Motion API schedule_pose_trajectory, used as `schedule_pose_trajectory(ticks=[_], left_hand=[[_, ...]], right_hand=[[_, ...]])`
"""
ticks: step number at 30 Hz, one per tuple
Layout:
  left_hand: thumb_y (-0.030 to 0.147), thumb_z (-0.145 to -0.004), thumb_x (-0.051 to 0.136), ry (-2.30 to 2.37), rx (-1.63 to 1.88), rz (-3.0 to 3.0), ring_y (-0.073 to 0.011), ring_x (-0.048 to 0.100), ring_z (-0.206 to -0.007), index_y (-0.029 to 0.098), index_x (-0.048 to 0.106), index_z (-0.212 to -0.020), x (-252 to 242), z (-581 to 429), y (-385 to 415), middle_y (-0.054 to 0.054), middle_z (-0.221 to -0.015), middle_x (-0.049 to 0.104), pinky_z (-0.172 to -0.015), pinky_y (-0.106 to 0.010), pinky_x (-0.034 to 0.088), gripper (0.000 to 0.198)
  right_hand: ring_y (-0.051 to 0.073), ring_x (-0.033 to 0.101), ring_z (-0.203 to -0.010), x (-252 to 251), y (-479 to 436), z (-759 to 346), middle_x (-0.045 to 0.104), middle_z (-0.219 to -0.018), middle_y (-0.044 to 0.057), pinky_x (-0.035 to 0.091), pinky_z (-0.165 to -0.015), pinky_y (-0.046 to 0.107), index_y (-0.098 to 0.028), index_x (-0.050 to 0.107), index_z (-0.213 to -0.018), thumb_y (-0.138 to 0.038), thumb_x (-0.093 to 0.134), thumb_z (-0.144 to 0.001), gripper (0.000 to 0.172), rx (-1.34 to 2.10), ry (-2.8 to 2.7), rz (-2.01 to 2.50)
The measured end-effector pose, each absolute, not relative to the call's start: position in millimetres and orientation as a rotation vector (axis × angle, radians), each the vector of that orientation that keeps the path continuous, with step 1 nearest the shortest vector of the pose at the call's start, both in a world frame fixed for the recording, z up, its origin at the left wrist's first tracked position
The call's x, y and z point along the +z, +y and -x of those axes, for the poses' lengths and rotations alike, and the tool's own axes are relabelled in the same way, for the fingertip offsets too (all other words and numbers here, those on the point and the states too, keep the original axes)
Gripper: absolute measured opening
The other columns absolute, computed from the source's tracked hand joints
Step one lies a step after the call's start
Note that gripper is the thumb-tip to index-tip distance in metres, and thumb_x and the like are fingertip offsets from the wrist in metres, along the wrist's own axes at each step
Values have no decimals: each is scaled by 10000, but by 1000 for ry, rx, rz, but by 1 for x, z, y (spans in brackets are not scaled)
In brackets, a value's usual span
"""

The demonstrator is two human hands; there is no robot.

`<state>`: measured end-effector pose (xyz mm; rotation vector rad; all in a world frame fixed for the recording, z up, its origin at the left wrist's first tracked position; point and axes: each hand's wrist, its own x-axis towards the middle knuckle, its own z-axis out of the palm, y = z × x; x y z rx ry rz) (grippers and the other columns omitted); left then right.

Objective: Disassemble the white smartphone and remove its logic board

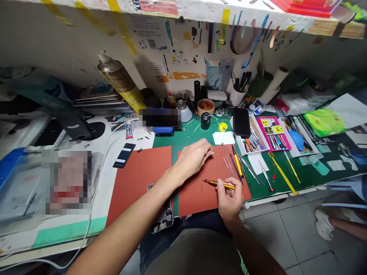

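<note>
Head view shows your right hand [229,200] gripping a slim yellow metal screwdriver [219,184] over the red-brown rubber mat [197,193] on the counter [306,173]. At its eleven o'clock, your left hand [193,156] rests fingertips-down on that mat, pinching something too small to tell.

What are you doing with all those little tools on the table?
A person sits at a crowded workbench. The right hand holds a yellow screwdriver over a red mat. The left hand rests on the same mat, fingertips pinched as if on something too small to make out. An opened phone lies at the bench's near edge, partly under the left forearm. Tweezers and other thin tools lie beside the mat on the green surface.
</note>
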<state>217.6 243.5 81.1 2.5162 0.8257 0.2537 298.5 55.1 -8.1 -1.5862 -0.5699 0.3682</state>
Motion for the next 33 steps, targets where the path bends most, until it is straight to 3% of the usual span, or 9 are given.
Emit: schedule_pose_trajectory(ticks=[7, 15, 33], left_hand=[[292, -1093, 531, 753, 41, -2731, -250, 693, -948, 159, 729, -994, 71, -270, 256, -121, -1075, 724, -752, -322, 463, 258], [291, -1082, 548, 780, 19, -2733, -243, 683, -899, 167, 762, -980, 69, -254, 268, -111, -1016, 721, -727, -325, 454, 267], [247, -1074, 531, 750, -10, -2764, -256, 669, -913, 156, 763, -944, 62, -248, 268, -105, -952, 709, -783, -358, 464, 281]], right_hand=[[163, 753, -643, -20, 52, -297, 722, -825, 30, 623, -603, 258, -200, 600, -1067, -421, 725, -997, 264, 291, -708, 1668], [148, 727, -594, -11, 53, -298, 733, -773, 18, 598, -577, 234, -194, 634, -1044, -340, 717, -1006, 172, 144, -844, 1700], [135, 698, -545, -8, 53, -298, 725, -730, 8, 594, -583, 228, -193, 649, -1018, -334, 705, -1021, 152, 43, -955, 1740]])
